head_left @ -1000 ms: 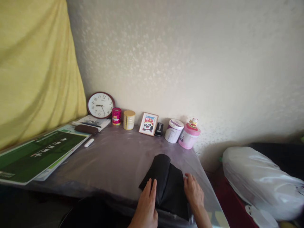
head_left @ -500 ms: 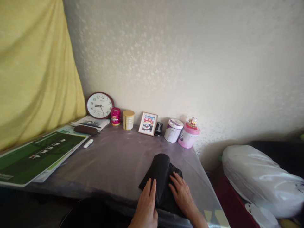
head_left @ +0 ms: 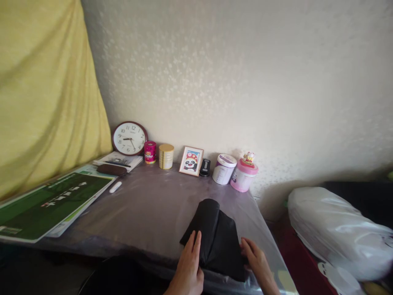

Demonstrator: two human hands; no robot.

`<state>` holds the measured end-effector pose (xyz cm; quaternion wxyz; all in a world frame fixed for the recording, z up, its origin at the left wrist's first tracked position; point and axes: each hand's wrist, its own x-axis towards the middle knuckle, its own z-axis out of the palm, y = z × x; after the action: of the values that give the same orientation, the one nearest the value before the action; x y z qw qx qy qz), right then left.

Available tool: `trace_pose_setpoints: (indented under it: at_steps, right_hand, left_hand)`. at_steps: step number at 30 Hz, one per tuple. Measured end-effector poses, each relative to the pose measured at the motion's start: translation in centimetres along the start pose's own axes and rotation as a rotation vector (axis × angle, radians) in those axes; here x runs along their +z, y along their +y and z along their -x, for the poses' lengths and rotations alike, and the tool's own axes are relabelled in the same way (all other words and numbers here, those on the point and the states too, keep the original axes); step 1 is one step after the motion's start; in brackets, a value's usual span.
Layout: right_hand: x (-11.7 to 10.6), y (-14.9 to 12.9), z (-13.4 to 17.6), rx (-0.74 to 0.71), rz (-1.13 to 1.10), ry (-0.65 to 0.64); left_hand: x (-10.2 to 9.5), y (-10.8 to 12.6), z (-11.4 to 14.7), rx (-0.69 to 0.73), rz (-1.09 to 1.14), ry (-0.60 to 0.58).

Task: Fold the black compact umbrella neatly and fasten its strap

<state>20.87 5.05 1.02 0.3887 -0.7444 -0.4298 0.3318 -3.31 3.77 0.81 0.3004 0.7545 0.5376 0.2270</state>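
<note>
Near the table's [head_left: 147, 213] front edge lies the folded black cloth [head_left: 216, 239]. My left hand [head_left: 188, 266] stays flat on it, while my right hand [head_left: 256, 260] has slid off its middle to the right corner, fingers loosely open.

Folded cloth [head_left: 216, 239] lay at the bench's [head_left: 147, 209] near edge, your left hand [head_left: 188, 266] on its left side, your right hand [head_left: 256, 260] at its right corner. Behind, along the wall: clock [head_left: 129, 138], two tins, framed picture [head_left: 191, 160], two tubs. Board [head_left: 49, 200] far left; bag [head_left: 334, 229] off right.
</note>
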Motion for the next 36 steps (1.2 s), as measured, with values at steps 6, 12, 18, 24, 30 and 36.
trace_pose_setpoints:
  at_steps: [6, 12, 18, 24, 30, 36]
  right_hand:
    - [0.6, -2.1, -0.3, 0.106, -0.112, -0.031]
    - [1.3, -2.9, -1.2, 0.019, 0.038, -0.036]
    - [2.2, -3.7, -1.6, -0.219, 0.025, 0.043]
    - [3.2, -6.7, -1.1, -0.249, -0.082, -0.012]
    - [6.0, -9.3, -1.5, -0.348, -0.153, -0.059]
    - [9.1, -9.7, -2.6, -0.387, -0.101, -0.021]
  left_hand:
    - [0.9, -1.1, -0.3, 0.060, -0.027, 0.034]
    - [1.4, -1.5, -0.5, 0.067, -0.036, 0.052]
    - [2.0, -2.0, -0.4, 0.101, -0.030, 0.076]
    - [1.8, -1.7, -0.2, 0.100, -0.049, 0.060]
    - [2.5, -2.2, -0.2, 0.106, -0.060, 0.081]
    - [3.0, -2.3, -0.5, 0.112, -0.136, 0.130]
